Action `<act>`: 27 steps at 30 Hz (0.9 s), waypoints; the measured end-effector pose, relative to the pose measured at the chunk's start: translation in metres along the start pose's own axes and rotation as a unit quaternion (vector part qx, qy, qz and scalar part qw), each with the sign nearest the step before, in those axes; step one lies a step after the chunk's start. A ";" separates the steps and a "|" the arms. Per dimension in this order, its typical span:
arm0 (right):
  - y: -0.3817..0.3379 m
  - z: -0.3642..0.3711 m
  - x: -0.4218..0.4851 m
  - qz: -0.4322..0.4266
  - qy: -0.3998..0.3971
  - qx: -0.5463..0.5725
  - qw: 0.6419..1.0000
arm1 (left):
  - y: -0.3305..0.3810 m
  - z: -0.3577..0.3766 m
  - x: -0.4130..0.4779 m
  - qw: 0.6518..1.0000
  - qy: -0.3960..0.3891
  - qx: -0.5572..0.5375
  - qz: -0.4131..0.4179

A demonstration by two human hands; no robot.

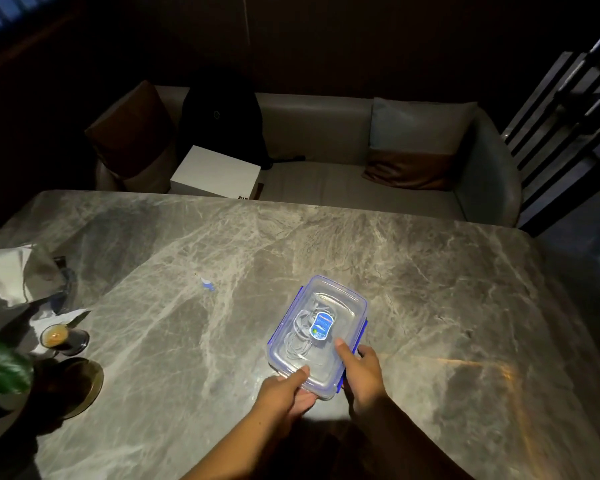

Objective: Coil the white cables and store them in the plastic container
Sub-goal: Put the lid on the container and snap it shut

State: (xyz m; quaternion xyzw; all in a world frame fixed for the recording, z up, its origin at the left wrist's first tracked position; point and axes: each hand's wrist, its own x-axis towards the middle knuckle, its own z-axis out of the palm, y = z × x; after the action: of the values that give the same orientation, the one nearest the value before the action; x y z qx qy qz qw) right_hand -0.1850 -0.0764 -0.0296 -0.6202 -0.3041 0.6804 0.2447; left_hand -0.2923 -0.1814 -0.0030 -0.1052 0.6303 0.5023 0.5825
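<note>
A: Where is the box right now?

B: The clear plastic box (pixel 317 336) sits on the grey marble table (pixel 430 306), a bit right of the middle and near the front edge. Its lid is on, with blue clips along the sides and a blue sticker (pixel 321 326) on top.

A: And the cables?

B: The white cables (pixel 300 336) are inside it, lying in loose loops you can see through the lid, left of the sticker.

A: What are the 2 hands doing?

B: The left hand (pixel 286 389) grips the near left corner, thumb pressed on the lid and fingers tucked under the edge. The right hand (pixel 361 372) holds the near right side, thumb flat on the lid, fingers wrapped around by the blue clip. So both are closed on the box.

A: Anything else on the table?

B: A small blue and white bottle (pixel 207 284) lies well apart, up and to the left. At the far left edge there is a glass of dark drink (pixel 63 337), crumpled white paper (pixel 11 271), a round dark coaster (pixel 80 386) and a green leaf (pixel 0 365). Behind the table stands a grey sofa (pixel 326 133) with a white carton (pixel 215 173) on its seat.
</note>
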 end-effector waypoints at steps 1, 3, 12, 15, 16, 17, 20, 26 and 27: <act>-0.002 -0.001 0.000 0.000 0.004 -0.003 1.000 | -0.006 0.000 0.000 1.000 -0.009 0.001 -0.003; -0.007 -0.003 -0.002 -0.006 -0.002 -0.017 1.000 | -0.016 0.001 -0.004 0.999 -0.032 -0.008 -0.002; -0.028 -0.013 -0.003 -0.049 -0.050 -0.098 0.993 | -0.023 -0.003 -0.008 0.992 -0.113 -0.028 -0.052; -0.030 -0.013 -0.002 -0.055 -0.063 -0.102 0.991 | -0.010 -0.015 0.001 0.997 -0.063 -0.016 -0.034; -0.031 -0.014 -0.002 -0.055 -0.069 -0.100 0.991 | -0.003 -0.020 0.004 0.999 -0.044 -0.005 -0.022; -0.033 -0.014 -0.002 -0.050 -0.075 -0.098 0.991 | 0.003 -0.023 0.007 0.999 -0.032 0.016 -0.016; -0.041 -0.015 -0.001 -0.033 -0.094 -0.103 0.990 | 0.016 -0.027 0.014 0.996 -0.002 0.093 -0.005; -0.050 -0.016 0.003 -0.029 -0.096 -0.117 0.988 | 0.047 -0.019 0.028 0.983 0.064 0.150 0.087; -0.051 -0.017 0.003 -0.026 -0.096 -0.115 0.988 | 0.051 -0.018 0.030 0.985 0.049 0.140 0.086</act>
State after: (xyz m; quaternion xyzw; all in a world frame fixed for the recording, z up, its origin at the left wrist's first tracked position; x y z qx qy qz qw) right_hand -0.1712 -0.0370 0.0042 -0.5679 -0.4187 0.6906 0.1588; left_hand -0.3494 -0.1573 -0.0059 0.0078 0.7293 0.4514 0.5141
